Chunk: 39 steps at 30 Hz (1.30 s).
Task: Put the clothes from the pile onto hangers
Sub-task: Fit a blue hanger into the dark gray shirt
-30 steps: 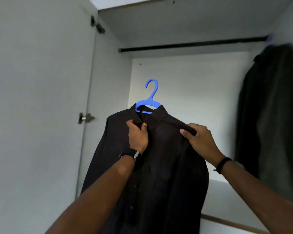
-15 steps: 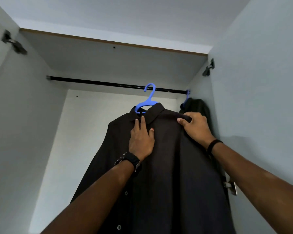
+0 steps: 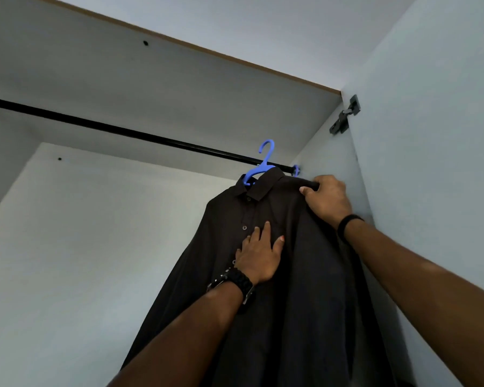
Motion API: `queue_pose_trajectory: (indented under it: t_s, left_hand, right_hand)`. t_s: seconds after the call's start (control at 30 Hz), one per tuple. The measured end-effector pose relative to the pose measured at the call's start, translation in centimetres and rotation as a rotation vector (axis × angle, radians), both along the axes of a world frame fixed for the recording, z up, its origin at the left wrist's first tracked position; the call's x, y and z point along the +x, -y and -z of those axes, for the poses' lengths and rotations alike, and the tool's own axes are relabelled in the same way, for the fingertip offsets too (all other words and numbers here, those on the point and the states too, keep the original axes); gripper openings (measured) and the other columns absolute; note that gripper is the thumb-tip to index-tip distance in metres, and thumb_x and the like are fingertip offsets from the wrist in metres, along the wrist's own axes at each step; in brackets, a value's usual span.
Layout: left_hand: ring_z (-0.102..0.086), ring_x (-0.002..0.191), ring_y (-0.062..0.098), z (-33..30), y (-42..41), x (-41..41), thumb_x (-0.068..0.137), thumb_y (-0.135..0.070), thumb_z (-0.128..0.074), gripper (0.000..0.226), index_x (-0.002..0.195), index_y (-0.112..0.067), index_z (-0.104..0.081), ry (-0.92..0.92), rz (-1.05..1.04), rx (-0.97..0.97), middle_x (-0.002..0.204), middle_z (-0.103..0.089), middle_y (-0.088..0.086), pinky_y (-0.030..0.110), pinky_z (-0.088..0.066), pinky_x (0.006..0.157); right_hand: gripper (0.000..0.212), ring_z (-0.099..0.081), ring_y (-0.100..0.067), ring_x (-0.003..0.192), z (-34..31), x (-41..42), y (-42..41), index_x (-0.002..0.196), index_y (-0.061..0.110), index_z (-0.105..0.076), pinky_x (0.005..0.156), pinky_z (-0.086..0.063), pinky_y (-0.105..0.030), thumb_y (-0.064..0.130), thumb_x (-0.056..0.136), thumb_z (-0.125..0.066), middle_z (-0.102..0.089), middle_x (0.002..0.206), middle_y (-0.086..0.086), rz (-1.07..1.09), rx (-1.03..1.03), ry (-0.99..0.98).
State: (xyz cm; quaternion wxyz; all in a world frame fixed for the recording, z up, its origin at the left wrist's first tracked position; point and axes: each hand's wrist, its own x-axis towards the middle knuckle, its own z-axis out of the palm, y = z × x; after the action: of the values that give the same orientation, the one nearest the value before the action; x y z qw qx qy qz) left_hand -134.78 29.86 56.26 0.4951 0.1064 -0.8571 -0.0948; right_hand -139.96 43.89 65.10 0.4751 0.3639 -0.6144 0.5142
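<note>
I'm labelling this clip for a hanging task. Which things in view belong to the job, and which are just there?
Job:
black shirt
blue hanger
wardrobe rail
left hand, flat on the shirt front
right hand, gripping the shirt's shoulder

Just there:
door hinge
second blue hook at the rail's end

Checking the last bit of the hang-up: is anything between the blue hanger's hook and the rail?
Nothing visible. The blue hanger hook rises just in front of the black rail, with bare rail leftward; another hook sits by the right wall.
</note>
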Motion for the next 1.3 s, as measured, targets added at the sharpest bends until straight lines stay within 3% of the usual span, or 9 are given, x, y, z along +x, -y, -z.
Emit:
queue_pose_trajectory:
  t_s: [0.3, 0.47, 0.63, 0.8, 1.07, 1.13, 1.23, 1.3]
  left_hand:
    - [-0.018, 0.143, 0.036, -3.3, 7.6, -9.3, 0.099, -0.053, -0.028, 0.066, 0.153, -0.025, -0.003, 0.142, 0.193, -0.043, 0.158, -0.015, 0.011, 0.045, -0.018, 0.117]
    - [-0.022, 0.141, 0.036, -3.4, 9.7, -13.3, 0.097, -0.056, -0.03, 0.07, 0.153, -0.024, -0.003, 0.115, 0.233, -0.095, 0.156, -0.019, 0.012, 0.048, -0.022, 0.115]
    - [-0.022, 0.141, 0.036, -4.2, 11.2, -17.2, 0.098, -0.055, -0.027, 0.069, 0.153, -0.021, -0.003, 0.075, 0.236, -0.106, 0.156, -0.019, 0.013, 0.045, -0.02, 0.116]
    - [-0.023, 0.141, 0.036, -5.7, 11.6, -19.9, 0.099, -0.052, -0.026, 0.066, 0.153, -0.02, -0.005, 0.037, 0.245, -0.095, 0.155, -0.02, 0.015, 0.043, -0.019, 0.117]
    - [-0.023, 0.143, 0.032, -6.3, 11.5, -22.5, 0.095, -0.062, -0.027, 0.073, 0.153, -0.023, -0.007, 0.003, 0.331, -0.017, 0.156, -0.02, 0.013, 0.044, -0.02, 0.117]
    - [-0.022, 0.144, 0.03, -5.9, 11.2, -22.7, 0.095, -0.061, -0.028, 0.073, 0.153, -0.022, -0.007, 0.009, 0.364, 0.002, 0.157, -0.02, 0.013, 0.042, -0.019, 0.118]
    - [-0.022, 0.144, 0.026, -5.9, 10.1, -22.4, 0.097, -0.056, -0.032, 0.071, 0.153, -0.02, -0.007, -0.011, 0.449, 0.056, 0.158, -0.019, 0.011, 0.037, -0.018, 0.119]
    - [-0.023, 0.144, 0.023, -6.2, 8.8, -21.7, 0.099, -0.051, -0.033, 0.068, 0.153, -0.019, -0.007, -0.048, 0.513, 0.077, 0.158, -0.021, 0.008, 0.033, -0.018, 0.118]
  right_hand:
    - [0.02, -0.059, -0.037, 0.095, -4.2, -7.6, 6.2, 0.089, 0.0, -0.062, 0.074, -0.039, -0.028, 0.02, 0.089, -0.061, -0.063, 0.104, -0.025, 0.195, -0.059, -0.01]
    - [0.028, -0.057, -0.04, 0.105, -5.6, -10.3, 8.0, 0.108, -0.003, -0.061, 0.087, -0.047, -0.037, 0.02, 0.092, -0.058, -0.058, 0.116, -0.025, 0.293, -0.052, -0.029]
    - [0.025, -0.055, -0.043, 0.107, -6.8, -13.1, 9.9, 0.109, -0.005, -0.059, 0.09, -0.047, -0.039, 0.014, 0.093, -0.054, -0.057, 0.118, -0.027, 0.365, -0.056, -0.095]
    - [0.024, -0.056, -0.042, 0.106, -8.8, -15.5, 10.4, 0.108, -0.003, -0.061, 0.09, -0.047, -0.037, 0.011, 0.09, -0.054, -0.059, 0.116, -0.026, 0.378, -0.066, -0.145]
    - [0.037, -0.049, -0.035, 0.119, -11.7, -17.4, 9.1, 0.118, -0.004, -0.055, 0.085, -0.044, -0.031, 0.018, 0.09, -0.058, -0.052, 0.128, -0.024, 0.434, 0.169, -0.039]
    - [0.043, -0.048, -0.034, 0.121, -11.5, -17.4, 8.5, 0.124, -0.001, -0.054, 0.09, -0.044, -0.031, 0.02, 0.088, -0.062, -0.051, 0.131, -0.021, 0.436, 0.21, -0.019]
    - [0.047, -0.049, -0.032, 0.123, -10.5, -17.3, 7.3, 0.126, 0.001, -0.058, 0.101, -0.041, -0.032, 0.02, 0.085, -0.069, -0.054, 0.132, -0.017, 0.342, 0.236, -0.039]
    - [0.04, -0.055, -0.027, 0.118, -10.0, -17.0, 6.3, 0.119, 0.003, -0.064, 0.098, -0.043, -0.028, 0.014, 0.082, -0.072, -0.061, 0.124, -0.015, 0.254, 0.163, -0.065]
